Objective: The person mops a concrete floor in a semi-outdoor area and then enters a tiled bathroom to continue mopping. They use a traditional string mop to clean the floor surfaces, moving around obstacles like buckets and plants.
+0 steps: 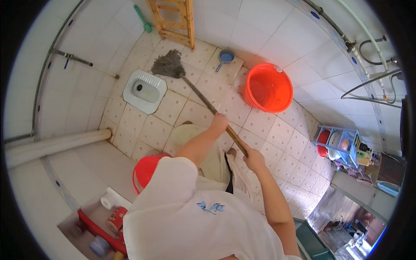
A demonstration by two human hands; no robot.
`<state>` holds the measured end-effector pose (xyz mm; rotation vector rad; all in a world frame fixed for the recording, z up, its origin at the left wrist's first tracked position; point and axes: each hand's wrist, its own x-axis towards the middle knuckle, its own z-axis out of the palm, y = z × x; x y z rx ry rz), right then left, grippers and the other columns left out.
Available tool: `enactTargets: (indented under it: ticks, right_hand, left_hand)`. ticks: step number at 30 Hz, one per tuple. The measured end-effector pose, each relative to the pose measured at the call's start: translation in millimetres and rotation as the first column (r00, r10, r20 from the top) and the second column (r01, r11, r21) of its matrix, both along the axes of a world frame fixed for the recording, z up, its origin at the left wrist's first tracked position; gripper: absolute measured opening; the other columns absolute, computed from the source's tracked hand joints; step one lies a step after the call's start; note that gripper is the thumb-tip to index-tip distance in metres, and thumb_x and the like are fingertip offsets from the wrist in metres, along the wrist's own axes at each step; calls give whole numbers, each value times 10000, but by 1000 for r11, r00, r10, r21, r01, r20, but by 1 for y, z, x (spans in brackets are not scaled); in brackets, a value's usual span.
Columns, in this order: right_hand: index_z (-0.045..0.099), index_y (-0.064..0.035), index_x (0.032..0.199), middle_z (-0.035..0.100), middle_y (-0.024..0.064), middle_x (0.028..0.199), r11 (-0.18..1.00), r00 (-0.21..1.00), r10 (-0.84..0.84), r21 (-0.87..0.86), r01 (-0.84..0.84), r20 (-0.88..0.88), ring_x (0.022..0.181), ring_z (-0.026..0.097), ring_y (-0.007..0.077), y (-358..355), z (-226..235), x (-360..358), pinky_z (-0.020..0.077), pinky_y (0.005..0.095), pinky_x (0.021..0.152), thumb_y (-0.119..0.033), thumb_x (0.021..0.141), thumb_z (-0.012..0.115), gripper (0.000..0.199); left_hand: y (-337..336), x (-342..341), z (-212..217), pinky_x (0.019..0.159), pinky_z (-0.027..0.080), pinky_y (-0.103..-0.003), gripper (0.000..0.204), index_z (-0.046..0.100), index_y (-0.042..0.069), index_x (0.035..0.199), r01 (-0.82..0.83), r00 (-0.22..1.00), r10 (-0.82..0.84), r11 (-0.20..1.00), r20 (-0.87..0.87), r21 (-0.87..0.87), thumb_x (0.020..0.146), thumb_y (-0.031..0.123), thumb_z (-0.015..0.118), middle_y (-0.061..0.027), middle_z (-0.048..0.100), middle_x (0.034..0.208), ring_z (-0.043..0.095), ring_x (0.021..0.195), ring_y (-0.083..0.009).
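A mop with a wooden handle (200, 96) slants across the tiled floor, its grey string head (168, 64) spread out on the tiles just beyond the squat toilet (145, 92). My left hand (219, 123) is wrapped round the middle of the handle. Near the handle's upper end, my right hand (254, 158) grips it too, closer to my body. The white toilet pan lies to the left of the handle, apart from the strings.
A large red bucket (268, 89) and a blue dipper (225, 56) stand along the far wall. A folded wooden ladder (174, 21) leans there beside a green brush (142, 18). Another red bucket (145, 171) is at my left, a blue shelf rack (340, 145) at right.
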<state>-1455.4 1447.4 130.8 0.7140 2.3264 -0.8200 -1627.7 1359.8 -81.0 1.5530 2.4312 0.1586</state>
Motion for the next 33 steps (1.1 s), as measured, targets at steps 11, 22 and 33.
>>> enactTargets:
  ticks: [11,22,33]
  right_hand:
    - [458,-263,1265,604,156,744,994,997,-56,-94,61,62,695,594,293,139,104,222,469,347,665,-6,616,659,726]
    - [456,-212,1267,610,170,791,958,964,257,-152,-244,72,742,595,295,103,77,107,469,357,711,38,601,606,727]
    - [464,-209,1240,613,185,833,714,734,659,-172,-679,-165,806,596,346,-85,20,-68,470,407,698,-49,628,657,662]
  left_hand:
    - [131,268,67,753,449,-362,120,676,104,726,88,954,-74,996,291,-35,635,173,642,-102,633,784,596,811,-258]
    - [54,188,44,707,489,-374,150,677,75,765,-215,927,254,962,275,-165,647,160,642,-98,642,815,609,817,-264]
    - [-197,56,29,697,490,-400,194,658,93,775,-507,797,553,831,244,-227,629,215,699,-126,618,798,603,806,-294]
